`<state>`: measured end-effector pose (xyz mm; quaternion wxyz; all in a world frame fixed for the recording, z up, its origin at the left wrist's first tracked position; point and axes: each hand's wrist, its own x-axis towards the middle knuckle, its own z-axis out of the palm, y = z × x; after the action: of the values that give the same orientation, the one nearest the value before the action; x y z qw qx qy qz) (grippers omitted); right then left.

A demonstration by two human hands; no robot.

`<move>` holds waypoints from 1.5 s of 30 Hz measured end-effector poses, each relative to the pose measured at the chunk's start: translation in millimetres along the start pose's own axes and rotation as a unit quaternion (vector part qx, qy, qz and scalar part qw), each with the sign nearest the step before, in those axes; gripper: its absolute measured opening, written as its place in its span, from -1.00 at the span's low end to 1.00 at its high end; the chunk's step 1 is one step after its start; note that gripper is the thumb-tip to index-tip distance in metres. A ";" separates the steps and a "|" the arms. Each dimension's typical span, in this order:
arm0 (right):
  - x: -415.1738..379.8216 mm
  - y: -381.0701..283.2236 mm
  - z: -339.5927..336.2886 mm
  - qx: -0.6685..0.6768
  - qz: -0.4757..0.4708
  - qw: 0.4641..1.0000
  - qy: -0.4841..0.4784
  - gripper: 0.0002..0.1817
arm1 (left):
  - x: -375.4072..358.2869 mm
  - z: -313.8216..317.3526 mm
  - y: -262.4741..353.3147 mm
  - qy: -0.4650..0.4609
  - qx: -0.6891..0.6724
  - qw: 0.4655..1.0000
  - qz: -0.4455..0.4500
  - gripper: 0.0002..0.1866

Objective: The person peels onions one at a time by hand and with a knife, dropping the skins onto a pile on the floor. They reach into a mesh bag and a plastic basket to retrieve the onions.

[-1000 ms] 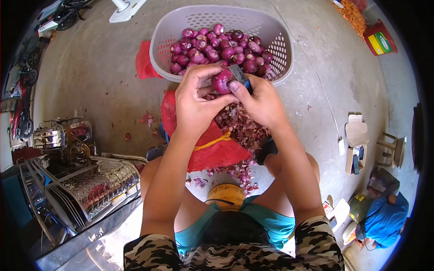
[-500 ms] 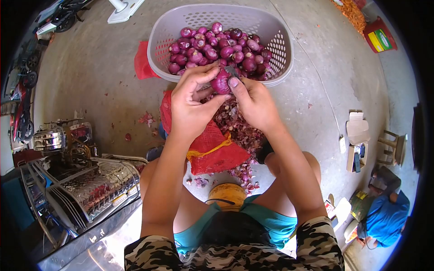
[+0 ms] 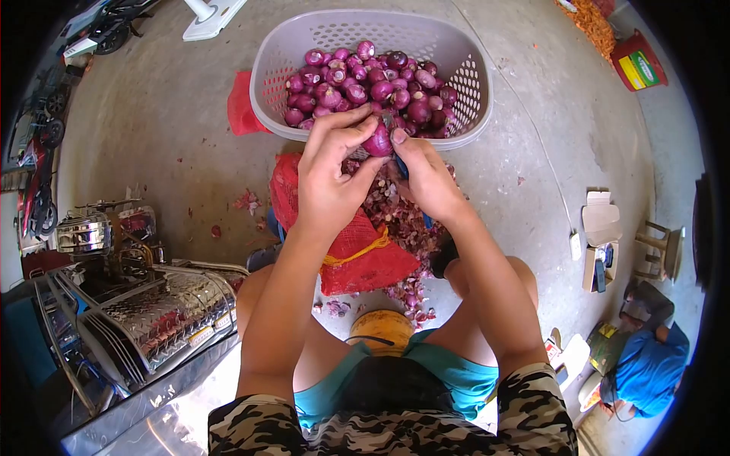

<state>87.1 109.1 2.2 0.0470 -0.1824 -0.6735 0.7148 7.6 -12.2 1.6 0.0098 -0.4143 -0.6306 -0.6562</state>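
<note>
Both hands meet over the near rim of the basket (image 3: 262,72). The left hand (image 3: 328,186) grasps a red onion (image 3: 378,142), fingers curled over its top and thumb pressed beneath, so the bulb is pinned and can be turned. The right hand (image 3: 427,182) is clenched around a small knife (image 3: 403,169); only a sliver of blue handle shows below the thumb, and the blade appears to sit against the onion's right side, though fingers hide most of it. The thumb tip rests on the onion, seemingly to steady the cut.

Just beyond the grip, the basket holds a heap of peeled onions (image 3: 365,80), close enough that a finished bulb need only travel a short way. Directly beneath the grip lies a pile of onion skins (image 3: 403,224), where trimmings fall straight down. To the left of and under the left wrist sits a red mesh sack (image 3: 357,254), partly covered by the skins. All of it rests on a concrete floor (image 3: 152,137). Well off to the right, a second person in blue (image 3: 646,368) is apart from this work.
</note>
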 end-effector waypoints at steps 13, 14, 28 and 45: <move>-8.9 -11.1 -4.8 0.110 0.054 0.992 -0.035 -0.45 | 2.1 2.1 5.3 -0.018 -0.215 0.970 -0.112 -0.39; -9.1 -11.6 -4.7 0.100 0.047 0.993 -0.039 -0.44 | 1.5 -0.4 5.1 -0.047 -0.227 0.963 -0.139 -0.37; -7.7 -2.8 -19.8 -0.071 -0.105 0.987 -0.095 -0.49 | 6.7 -16.6 1.5 -0.007 -0.303 0.907 -0.292 -0.55; -3.6 -8.0 -20.6 -0.309 -0.167 0.935 0.040 -0.78 | 16.5 -29.9 5.8 0.038 -0.242 0.928 -0.281 -0.47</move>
<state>95.6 128.2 10.3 0.1343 -0.1012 -0.8797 0.4448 -16.0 -30.0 19.6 -0.2511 -0.1849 -0.5426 -0.7800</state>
